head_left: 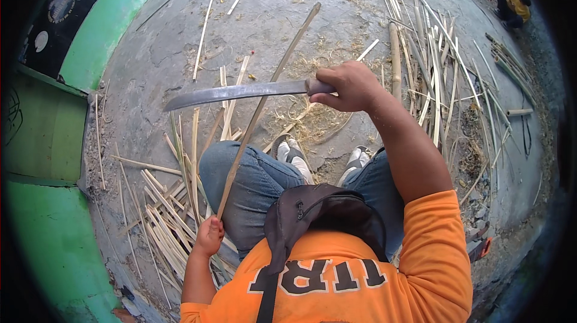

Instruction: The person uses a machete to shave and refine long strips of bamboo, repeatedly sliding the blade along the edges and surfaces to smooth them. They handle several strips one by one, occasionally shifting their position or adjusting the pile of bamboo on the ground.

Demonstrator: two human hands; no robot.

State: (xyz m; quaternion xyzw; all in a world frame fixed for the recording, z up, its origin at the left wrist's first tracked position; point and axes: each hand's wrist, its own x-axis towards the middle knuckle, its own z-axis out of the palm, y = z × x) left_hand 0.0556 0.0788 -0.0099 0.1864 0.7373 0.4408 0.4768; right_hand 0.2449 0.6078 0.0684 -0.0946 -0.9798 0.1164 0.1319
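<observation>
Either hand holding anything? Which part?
Both. The right hand grips a long knife by its handle, blade pointing to the person's left. The left hand holds a long bamboo strip at its near end.

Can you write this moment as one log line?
left hand: grips bamboo strip | right hand: holds machete, blade across strip

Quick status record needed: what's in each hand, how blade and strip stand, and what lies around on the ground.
left hand: grips lower end of long bamboo strip
right hand: holds machete by handle
blade: lies across the strip, pointing to person's left
posture: seated, knees up
ground: concrete, shavings, cut strips at left, bamboo poles at right
</observation>
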